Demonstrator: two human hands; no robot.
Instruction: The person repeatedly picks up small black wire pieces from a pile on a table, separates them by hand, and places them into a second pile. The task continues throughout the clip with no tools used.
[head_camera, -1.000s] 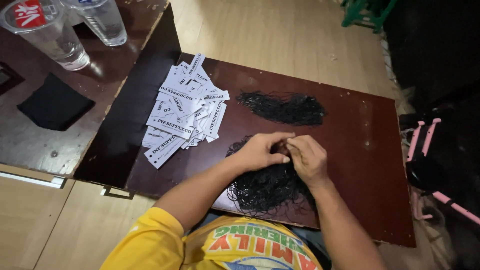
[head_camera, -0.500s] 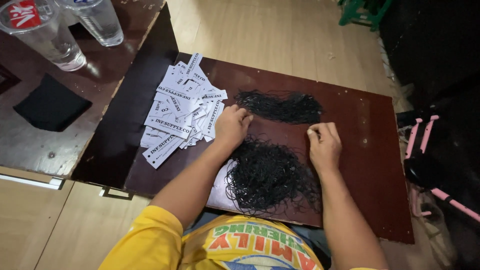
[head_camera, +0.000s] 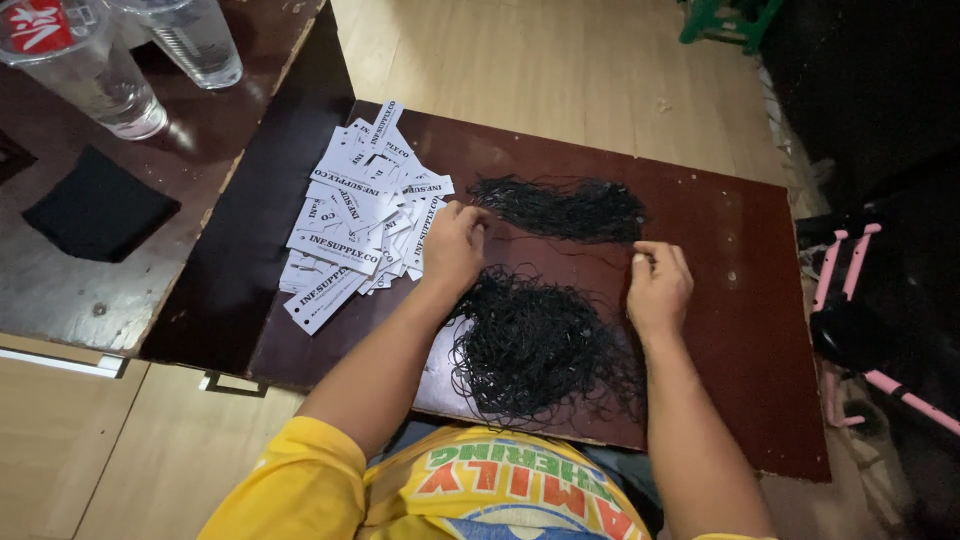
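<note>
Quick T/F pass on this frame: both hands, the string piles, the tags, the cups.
1. The left hand rests at the edge of the white tags. True.
2. The right hand holds a cup. False: it lies on the dark red board, near black string.
3. Two piles of black string lie on the board. True: far pile, near pile.
4. The clear cups stand on the board. False: they stand on the table to the left.

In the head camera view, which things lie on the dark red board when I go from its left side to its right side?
Pile of white paper tags → left hand at the edge of the tags → big tangle of black strings → right hand → bare part of the dark red board.
</note>
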